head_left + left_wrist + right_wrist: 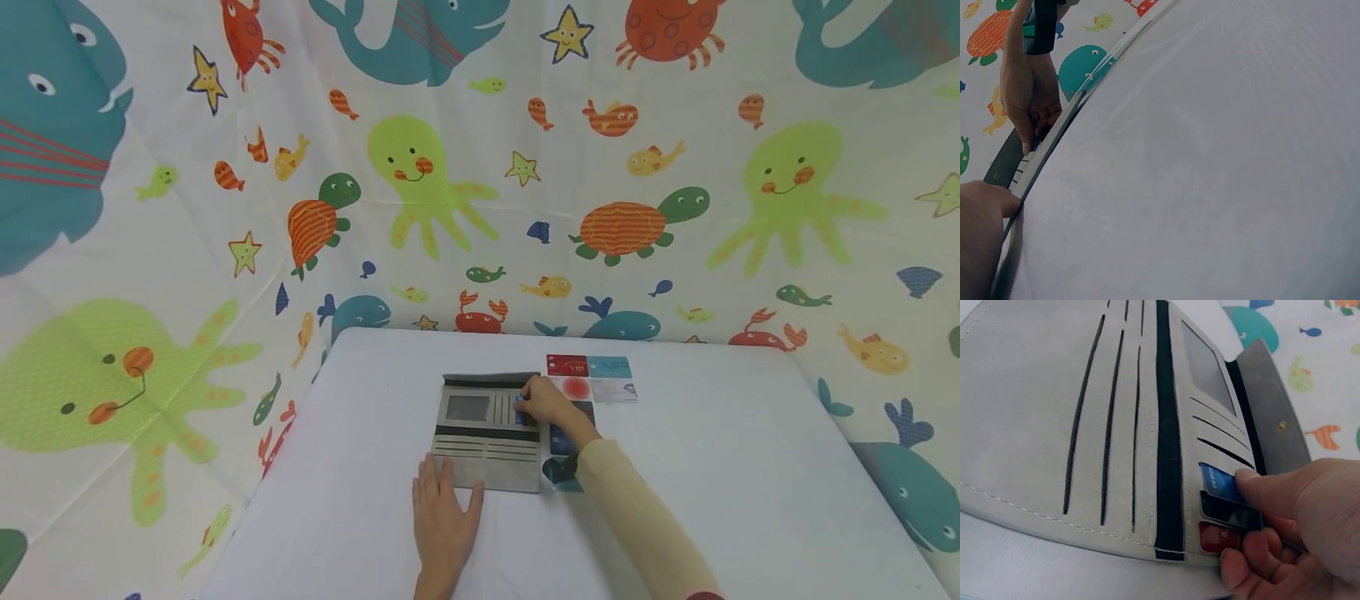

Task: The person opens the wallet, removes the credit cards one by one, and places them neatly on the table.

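Note:
A grey wallet (487, 471) lies unfolded on the white table, its flap at the far side. My left hand (446, 517) rests with straight, spread fingers at its near left edge. At the upper right slots, my right hand (547, 402) pinches a blue card (1219, 481), thumb on its end and the other fingers curled by the wallet's edge. Beside that card, a black card (1229, 511) and a red card (1217, 537) sit partly inside slots. The left wrist view catches the wallet edge-on, with the right hand (1032, 106) beyond it.
Right of the wallet lie several cards: a red VIP card (567, 365), a teal card (609, 367), a white card with a red circle (576, 388), a pale card (613, 391) and a dark blue card (559, 442). A sea-animal curtain (480, 167) hangs behind the table.

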The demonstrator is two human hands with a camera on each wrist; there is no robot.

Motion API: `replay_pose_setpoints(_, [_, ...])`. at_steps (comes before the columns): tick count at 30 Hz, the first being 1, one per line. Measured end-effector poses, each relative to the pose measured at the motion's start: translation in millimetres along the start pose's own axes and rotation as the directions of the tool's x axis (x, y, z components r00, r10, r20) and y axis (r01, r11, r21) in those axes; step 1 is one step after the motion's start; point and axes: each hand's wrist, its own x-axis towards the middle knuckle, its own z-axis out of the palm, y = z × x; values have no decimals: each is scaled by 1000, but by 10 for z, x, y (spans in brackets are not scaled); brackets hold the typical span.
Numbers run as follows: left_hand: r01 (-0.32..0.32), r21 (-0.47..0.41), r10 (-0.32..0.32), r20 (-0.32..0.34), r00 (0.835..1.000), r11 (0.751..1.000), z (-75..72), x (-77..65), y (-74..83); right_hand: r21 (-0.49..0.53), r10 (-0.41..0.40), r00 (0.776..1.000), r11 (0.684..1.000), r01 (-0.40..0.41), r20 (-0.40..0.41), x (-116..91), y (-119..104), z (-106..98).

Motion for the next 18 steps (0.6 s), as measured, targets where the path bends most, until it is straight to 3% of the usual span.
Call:
replay_pose_setpoints(12, [11, 6, -11, 8, 1000, 1000, -14, -6, 1, 10, 12, 997, 1000, -11, -76, 14, -37, 99])
replay_pose_setpoints(18, [8, 6, -8, -2, 1000, 1000, -11, -8, 12, -111, -34, 984, 994, 14, -177, 20, -104, 167])
